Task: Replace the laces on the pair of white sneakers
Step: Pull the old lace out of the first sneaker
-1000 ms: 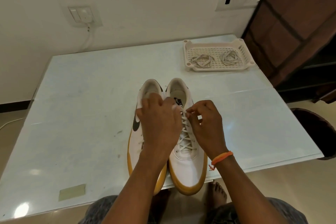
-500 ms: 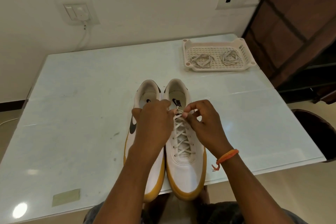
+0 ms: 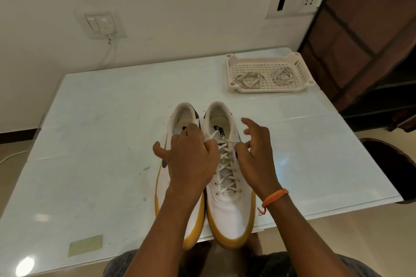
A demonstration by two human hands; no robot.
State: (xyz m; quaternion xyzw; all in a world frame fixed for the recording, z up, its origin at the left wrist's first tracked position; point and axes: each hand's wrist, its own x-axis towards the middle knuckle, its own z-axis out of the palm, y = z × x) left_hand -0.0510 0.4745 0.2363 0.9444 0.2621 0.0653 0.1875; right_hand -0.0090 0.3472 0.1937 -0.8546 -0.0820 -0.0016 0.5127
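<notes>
On table [image 3: 94, 132]: white sneakers side by side, toes over near edge. Right sneaker [image 3: 227, 200] laced; left hand [image 3: 191, 159] pinches lace end [image 3: 212, 136] near top eyelets. Right hand [image 3: 255, 148] pinches lace on other side, remaining fingers spread. Left sneaker [image 3: 180, 186] partly under left hand. Two loose laces [image 3: 248, 78] in tray [image 3: 231, 60] at far right corner.

1. Pale glossy table [image 3: 94, 132] across the middle of the frame.
2. Patch of yellowish tape [image 3: 85, 245] on the table, lower left.
3. Switch plate [image 3: 104, 25] on the white wall, upper left, with a white cable [image 3: 107, 59] hanging from it.
4. Socket panel [image 3: 296, 2] on the wall, upper right.
5. Dark wooden furniture [image 3: 369, 36] along the right edge.
</notes>
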